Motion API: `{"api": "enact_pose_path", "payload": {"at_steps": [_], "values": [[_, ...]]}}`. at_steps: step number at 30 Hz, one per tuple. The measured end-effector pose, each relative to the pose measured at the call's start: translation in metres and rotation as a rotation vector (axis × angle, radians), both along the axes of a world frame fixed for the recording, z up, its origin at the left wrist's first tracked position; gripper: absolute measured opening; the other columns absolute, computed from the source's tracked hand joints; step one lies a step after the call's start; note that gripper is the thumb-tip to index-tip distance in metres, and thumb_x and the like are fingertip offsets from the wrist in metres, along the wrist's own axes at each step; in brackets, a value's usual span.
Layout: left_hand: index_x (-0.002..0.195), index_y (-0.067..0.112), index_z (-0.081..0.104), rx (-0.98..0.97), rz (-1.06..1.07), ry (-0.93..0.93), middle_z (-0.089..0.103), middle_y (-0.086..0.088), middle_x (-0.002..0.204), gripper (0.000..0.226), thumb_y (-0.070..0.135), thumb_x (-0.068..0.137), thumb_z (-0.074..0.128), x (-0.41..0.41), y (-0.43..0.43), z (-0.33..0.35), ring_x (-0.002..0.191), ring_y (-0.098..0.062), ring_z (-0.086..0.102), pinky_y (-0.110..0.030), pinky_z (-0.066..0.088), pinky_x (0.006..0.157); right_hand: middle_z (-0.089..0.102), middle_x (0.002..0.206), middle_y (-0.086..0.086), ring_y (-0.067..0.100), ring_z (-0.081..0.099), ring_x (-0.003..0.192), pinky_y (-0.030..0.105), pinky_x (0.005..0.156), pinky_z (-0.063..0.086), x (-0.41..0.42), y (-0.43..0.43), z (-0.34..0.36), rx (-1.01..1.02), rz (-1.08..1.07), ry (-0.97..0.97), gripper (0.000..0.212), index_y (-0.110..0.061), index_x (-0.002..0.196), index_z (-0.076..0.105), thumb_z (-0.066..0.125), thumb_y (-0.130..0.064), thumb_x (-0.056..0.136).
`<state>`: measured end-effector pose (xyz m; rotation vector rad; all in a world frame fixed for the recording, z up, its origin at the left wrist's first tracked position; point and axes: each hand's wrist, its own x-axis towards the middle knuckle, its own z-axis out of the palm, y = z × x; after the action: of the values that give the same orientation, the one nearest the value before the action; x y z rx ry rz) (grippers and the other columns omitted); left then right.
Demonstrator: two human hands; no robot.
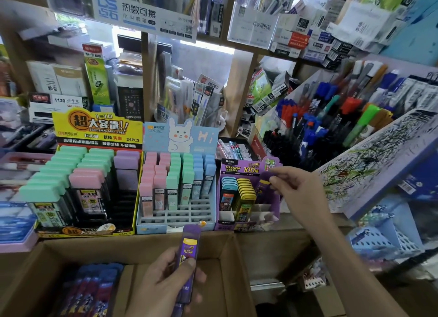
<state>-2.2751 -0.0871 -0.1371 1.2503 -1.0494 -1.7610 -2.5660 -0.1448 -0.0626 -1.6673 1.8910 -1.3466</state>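
Left hand [166, 281], low over carton [142, 243]: fingers gripped purple case [188, 252], long axis near upright, top toward shelf. Right hand [298, 188], outstretched: fingertips pinched second case [263, 186], upright, at display [246, 168] right column

Head-worn view, forward and down, close.

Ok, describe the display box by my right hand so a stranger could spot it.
Behind the cardboard carton stands a row of display boxes. Yours is the rightmost box, beside the blue rabbit box. Only it is purple.
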Motion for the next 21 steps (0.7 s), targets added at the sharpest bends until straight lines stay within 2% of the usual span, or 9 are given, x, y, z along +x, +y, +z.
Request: {"api": "enact_pose_path", "payload": {"at_steps": [2, 5, 9, 11, 15, 19, 21], "values": [[0.109, 0.02, 0.068, 0.001, -0.002, -0.007, 0.076, -0.017, 0.083, 0.015, 0.019, 0.095, 0.064, 0.001, -0.001, 0.0, 0.061, -0.033, 0.069, -0.032, 0.05, 0.051, 0.077, 0.079, -0.015, 0.004, 0.073, 0.071, 0.019, 0.07, 0.06, -0.001, -0.003, -0.002, 0.011, -0.032, 0.027, 0.018, -0.02, 0.104, 0.073, 0.074, -0.007, 0.092], [0.109, 0.02, 0.068, 0.004, 0.0, -0.002, 0.076, -0.017, 0.083, 0.015, 0.019, 0.095, 0.064, 0.001, -0.001, -0.001, 0.061, -0.034, 0.069, -0.032, 0.049, 0.051, 0.075, 0.075, -0.016, 0.006, 0.069, 0.06, 0.017, 0.058, 0.055, 0.002, -0.009, -0.003, 0.033, -0.06, 0.014, 0.015, -0.017, 0.094, 0.066, 0.077, -0.009, 0.089], [0.109, 0.02, 0.068, -0.003, -0.015, 0.0, 0.076, -0.017, 0.084, 0.015, 0.02, 0.095, 0.064, 0.0, -0.001, -0.001, 0.062, -0.033, 0.069, -0.032, 0.05, 0.051, 0.075, 0.074, -0.011, -0.004, 0.069, 0.073, 0.024, 0.067, 0.055, 0.007, -0.014, -0.009, 0.115, -0.1, 0.035, 0.014, -0.021, 0.087, 0.068, 0.078, -0.011, 0.089], [0.109, 0.021, 0.068, -0.005, -0.019, -0.001, 0.076, -0.017, 0.084, 0.015, 0.02, 0.095, 0.064, 0.0, -0.001, -0.001, 0.061, -0.032, 0.069, -0.032, 0.05, 0.051, 0.075, 0.075, -0.013, -0.006, 0.068, 0.073, 0.023, 0.066, 0.051, 0.009, -0.016, -0.011, 0.14, -0.114, 0.051, 0.015, -0.024, 0.085, 0.068, 0.076, -0.012, 0.09], [0.109, 0.023, 0.068, -0.008, -0.016, -0.007, 0.076, -0.016, 0.083, 0.015, 0.021, 0.095, 0.064, 0.001, -0.002, -0.002, 0.06, -0.031, 0.069, -0.031, 0.05, 0.05, 0.075, 0.078, -0.009, 0.006, 0.07, 0.076, 0.032, 0.071, 0.057, 0.011, -0.019, -0.012, 0.152, -0.157, 0.065, 0.009, -0.022, 0.086, 0.07, 0.077, -0.018, 0.09], [0.111, 0.021, 0.066, -0.012, -0.021, -0.002, 0.076, -0.016, 0.084, 0.018, 0.022, 0.093, 0.065, 0.001, -0.001, -0.001, 0.06, -0.031, 0.068, -0.032, 0.049, 0.051, 0.073, 0.066, -0.009, 0.01, 0.065, 0.047, 0.019, 0.045, 0.05, 0.011, -0.014, -0.014, 0.123, -0.147, 0.041, 0.013, -0.022, 0.082, 0.069, 0.078, -0.02, 0.09], [0.11, 0.017, 0.067, -0.011, -0.011, 0.011, 0.076, -0.017, 0.083, 0.018, 0.021, 0.093, 0.066, 0.0, 0.0, 0.0, 0.058, -0.031, 0.067, -0.03, 0.048, 0.049, 0.074, 0.067, -0.009, 0.013, 0.064, 0.044, 0.019, 0.04, 0.049, 0.01, -0.009, -0.014, 0.111, -0.137, 0.024, 0.013, -0.019, 0.081, 0.069, 0.078, -0.019, 0.09]]}}
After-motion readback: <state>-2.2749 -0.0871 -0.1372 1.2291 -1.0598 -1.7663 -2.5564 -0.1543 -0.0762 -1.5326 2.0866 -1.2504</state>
